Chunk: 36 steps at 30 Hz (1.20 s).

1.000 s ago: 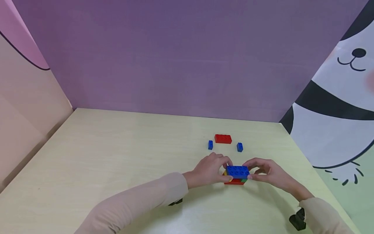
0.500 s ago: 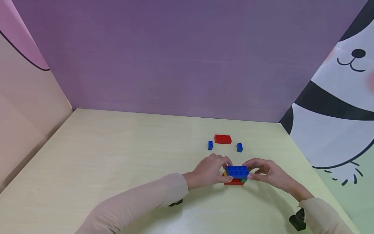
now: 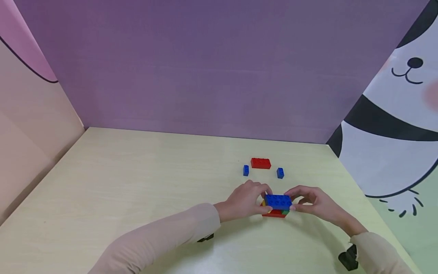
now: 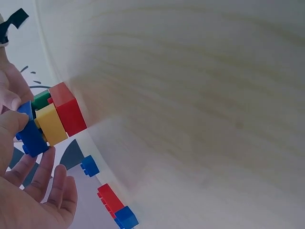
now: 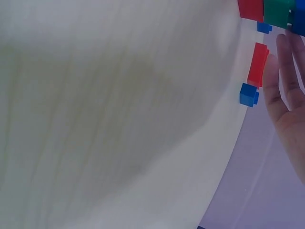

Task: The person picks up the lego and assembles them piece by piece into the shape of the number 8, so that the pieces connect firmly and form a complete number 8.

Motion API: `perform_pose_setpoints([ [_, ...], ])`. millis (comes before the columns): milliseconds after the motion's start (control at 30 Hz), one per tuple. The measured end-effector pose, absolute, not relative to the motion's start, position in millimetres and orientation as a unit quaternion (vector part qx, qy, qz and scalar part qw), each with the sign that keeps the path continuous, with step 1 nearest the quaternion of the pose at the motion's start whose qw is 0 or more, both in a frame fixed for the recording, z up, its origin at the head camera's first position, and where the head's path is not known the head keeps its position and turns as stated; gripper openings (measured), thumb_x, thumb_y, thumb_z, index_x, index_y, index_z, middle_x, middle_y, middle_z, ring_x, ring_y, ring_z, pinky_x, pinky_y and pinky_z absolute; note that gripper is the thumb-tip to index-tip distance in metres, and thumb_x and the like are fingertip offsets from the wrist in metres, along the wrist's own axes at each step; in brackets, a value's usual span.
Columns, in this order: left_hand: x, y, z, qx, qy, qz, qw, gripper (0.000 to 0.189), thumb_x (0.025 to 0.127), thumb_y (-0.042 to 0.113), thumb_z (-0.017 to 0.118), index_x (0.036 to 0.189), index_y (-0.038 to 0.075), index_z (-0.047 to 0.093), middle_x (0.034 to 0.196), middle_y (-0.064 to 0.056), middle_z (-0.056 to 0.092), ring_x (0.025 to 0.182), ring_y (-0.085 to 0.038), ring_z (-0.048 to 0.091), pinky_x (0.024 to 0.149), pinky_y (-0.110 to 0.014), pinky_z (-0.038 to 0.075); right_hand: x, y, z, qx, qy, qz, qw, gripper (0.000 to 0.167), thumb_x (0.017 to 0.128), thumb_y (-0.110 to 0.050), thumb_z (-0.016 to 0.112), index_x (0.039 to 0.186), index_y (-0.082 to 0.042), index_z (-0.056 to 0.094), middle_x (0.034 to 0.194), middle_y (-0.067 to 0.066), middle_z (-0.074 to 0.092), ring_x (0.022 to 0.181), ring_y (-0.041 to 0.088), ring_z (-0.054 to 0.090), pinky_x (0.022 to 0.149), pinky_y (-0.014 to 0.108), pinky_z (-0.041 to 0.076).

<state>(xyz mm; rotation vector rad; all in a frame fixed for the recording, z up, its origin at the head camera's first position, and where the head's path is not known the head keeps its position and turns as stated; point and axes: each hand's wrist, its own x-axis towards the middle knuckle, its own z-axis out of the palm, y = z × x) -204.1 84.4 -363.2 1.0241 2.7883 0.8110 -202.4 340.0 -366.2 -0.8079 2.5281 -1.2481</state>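
A stack of toy building bricks stands on the table: a red brick [image 3: 274,214] at the bottom, a yellow brick [image 4: 52,125] and a green brick [image 5: 277,12] side by side above it, and a blue brick [image 3: 278,201] on top. Studs show in a narrow gap between the blue brick and those under it. My left hand [image 3: 245,198] pinches the blue brick's left end, thumb in front and a finger behind. At the right end, my right hand [image 3: 314,202] pinches the same brick between thumb and fingers.
Behind the stack lie a long red brick [image 3: 261,163], a small blue brick [image 3: 246,170] left of it and another small blue brick [image 3: 280,173] to its right. A purple wall [image 3: 205,68] rises at the back edge of the pale table [image 3: 137,171].
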Motion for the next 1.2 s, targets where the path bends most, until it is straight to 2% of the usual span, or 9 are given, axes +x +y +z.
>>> perform_pose_setpoints([
  [200, -205.4, 83.4, -364.5, 0.337, 0.902, 0.268, 0.037, 0.038, 0.079, 0.041, 0.068, 0.113, 0.029, 0.056, 0.1, 0.012, 0.061, 0.095, -0.004, 0.047, 0.072, -0.017, 0.041, -200.0, 339.1, -365.1, -0.276, 0.859, -0.422, 0.094, 0.035, 0.083, -0.011, 0.066, 0.115, -0.004, 0.057, 0.107, -0.004, 0.063, 0.093, 0.006, 0.06, 0.073, 0.026, 0.053],
  [433, -207.4, 83.1, -368.4, 0.341, 0.901, 0.265, 0.041, 0.038, 0.078, 0.041, 0.068, 0.113, 0.03, 0.056, 0.1, 0.013, 0.062, 0.095, -0.003, 0.047, 0.072, -0.017, 0.041, -200.0, 339.9, -369.0, -0.278, 0.847, -0.438, 0.113, 0.034, 0.084, -0.008, 0.064, 0.116, -0.002, 0.055, 0.108, -0.009, 0.061, 0.095, 0.006, 0.061, 0.073, 0.026, 0.053],
  [933, -207.5, 83.3, -371.0, 0.333, 0.899, 0.278, 0.054, 0.038, 0.078, 0.04, 0.069, 0.112, 0.03, 0.057, 0.099, 0.013, 0.061, 0.094, -0.002, 0.047, 0.072, -0.017, 0.041, -199.4, 340.1, -373.3, -0.277, 0.851, -0.434, 0.108, 0.035, 0.084, -0.008, 0.064, 0.117, -0.003, 0.054, 0.109, -0.007, 0.061, 0.096, 0.004, 0.06, 0.075, 0.025, 0.052],
  [1200, -207.1, 82.8, -372.6, 0.337, 0.897, 0.282, 0.048, 0.037, 0.078, 0.039, 0.07, 0.112, 0.029, 0.057, 0.098, 0.013, 0.061, 0.093, -0.003, 0.046, 0.071, -0.017, 0.04, -198.8, 339.4, -374.7, -0.268, 0.863, -0.418, 0.097, 0.034, 0.083, -0.012, 0.065, 0.115, -0.008, 0.057, 0.11, -0.002, 0.062, 0.097, 0.002, 0.057, 0.074, 0.025, 0.052],
])
